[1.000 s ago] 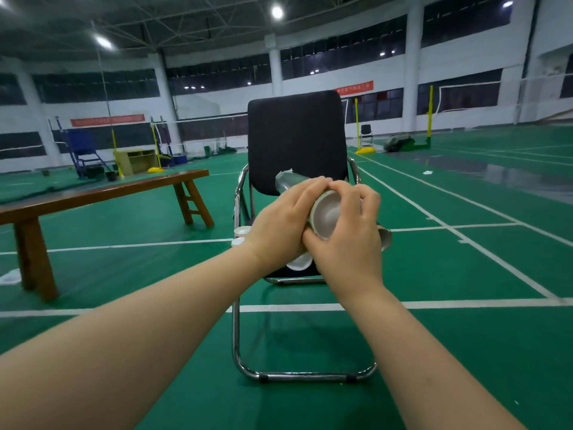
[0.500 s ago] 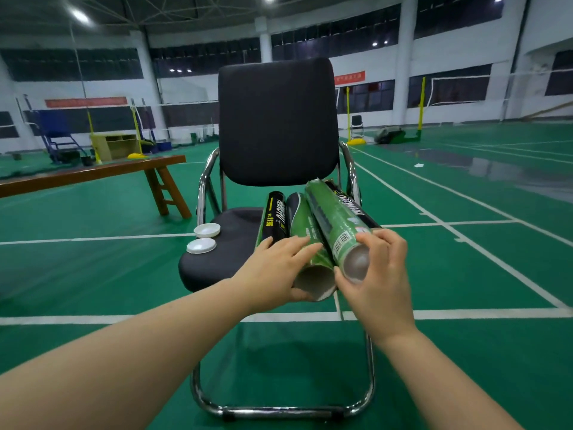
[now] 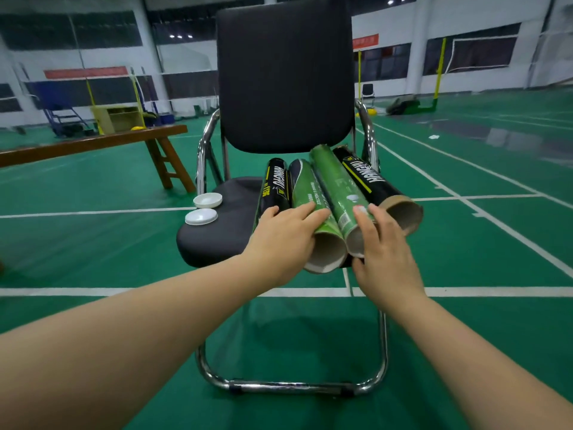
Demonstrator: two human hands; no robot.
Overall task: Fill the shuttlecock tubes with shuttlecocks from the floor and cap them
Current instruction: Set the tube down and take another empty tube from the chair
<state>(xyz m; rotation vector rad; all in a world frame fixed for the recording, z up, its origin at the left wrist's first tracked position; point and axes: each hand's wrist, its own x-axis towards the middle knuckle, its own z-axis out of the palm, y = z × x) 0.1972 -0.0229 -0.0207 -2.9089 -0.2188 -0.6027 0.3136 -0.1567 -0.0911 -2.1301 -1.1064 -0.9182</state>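
Several shuttlecock tubes lie side by side on the black chair seat [image 3: 217, 240], open ends toward me. From left there is a black tube [image 3: 276, 187], a green tube [image 3: 305, 187], a second green tube [image 3: 335, 181] and another black tube [image 3: 369, 178]. My left hand [image 3: 285, 240] rests on the left green tube with fingers laid flat along it. My right hand [image 3: 387, 256] grips the near end of the right green tube, fingers on top and thumb underneath. Two white caps [image 3: 204, 209] sit on the seat's left side. No shuttlecocks show on the floor.
The chair has a tall black back [image 3: 285, 76] and chrome arms and base [image 3: 291, 387]. A wooden bench [image 3: 93, 144] stands to the left. Green court floor with white lines surrounds the chair; net posts and gear stand far behind.
A second ago both hands held one tube up in front of the chair. That tube now lies on the seat among the others, and my left hand has come to rest on the neighbouring green tube.
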